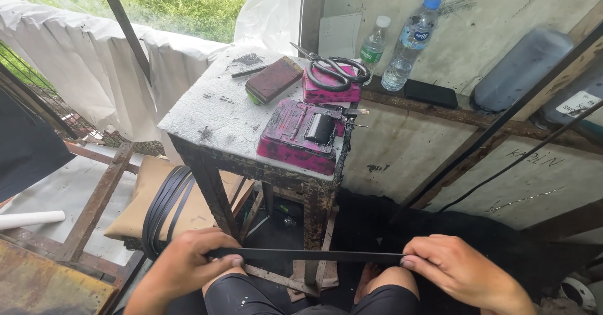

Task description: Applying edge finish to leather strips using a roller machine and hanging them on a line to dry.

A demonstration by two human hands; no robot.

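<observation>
Below and in front of the table [207, 117], the left hand [188, 261] and right hand [452, 268] each pinch an end of the black strap [308, 255]; an even, level grip should keep it taut and untwisted.

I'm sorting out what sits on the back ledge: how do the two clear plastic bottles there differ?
The left bottle has a white cap and a green label; the right bottle has a blue cap and a blue-and-white label. The left bottle is shorter and slimmer, the right bottle taller and wider. The left bottle stands just behind the scissors; the right bottle stands nearer the black phone-like slab. Both are clear, capped and upright.
</observation>
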